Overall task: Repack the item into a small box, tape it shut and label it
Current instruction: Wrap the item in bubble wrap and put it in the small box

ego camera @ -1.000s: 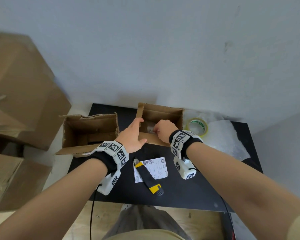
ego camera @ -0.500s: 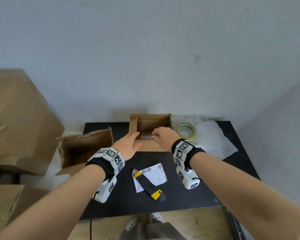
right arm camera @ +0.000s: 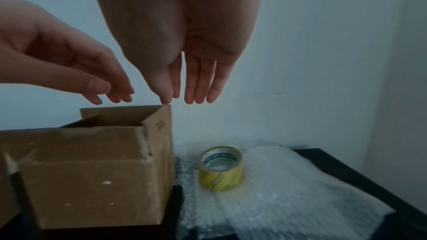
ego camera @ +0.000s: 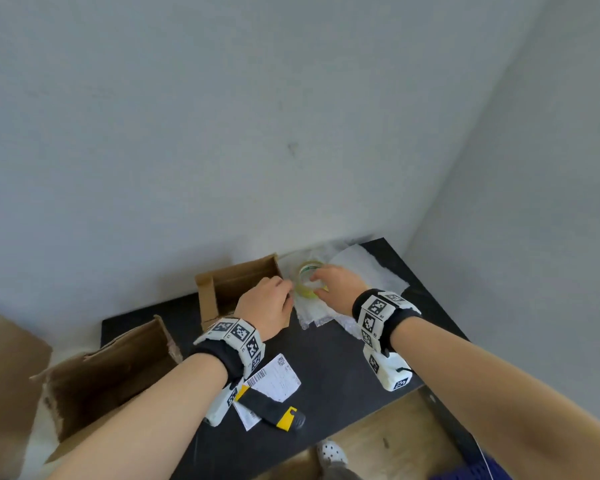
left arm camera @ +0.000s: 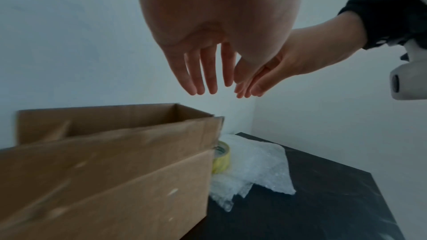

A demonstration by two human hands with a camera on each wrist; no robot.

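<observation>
The small brown box (ego camera: 238,284) stands open at the back of the black table (ego camera: 329,368); its inside is hidden. A yellowish tape roll (right arm camera: 220,168) stands on bubble wrap (right arm camera: 284,189) just right of the box. My left hand (ego camera: 274,297) hovers over the box's right edge, fingers straight and empty. My right hand (ego camera: 329,282) hangs above the tape roll with straight fingers, not touching it. In the wrist views both the left hand (left arm camera: 208,88) and the right hand (right arm camera: 187,99) hold nothing. A white shipping label (ego camera: 279,379) lies near the front edge.
A black and yellow utility knife (ego camera: 274,410) lies across the label. A larger open cardboard box (ego camera: 108,368) sits at the table's left end. More cardboard (ego camera: 4,375) stands at the far left. Walls close the back and right sides.
Both hands have come out of the small box's opening and moved right, the right hand now above the tape roll. The head view has swung to the right.
</observation>
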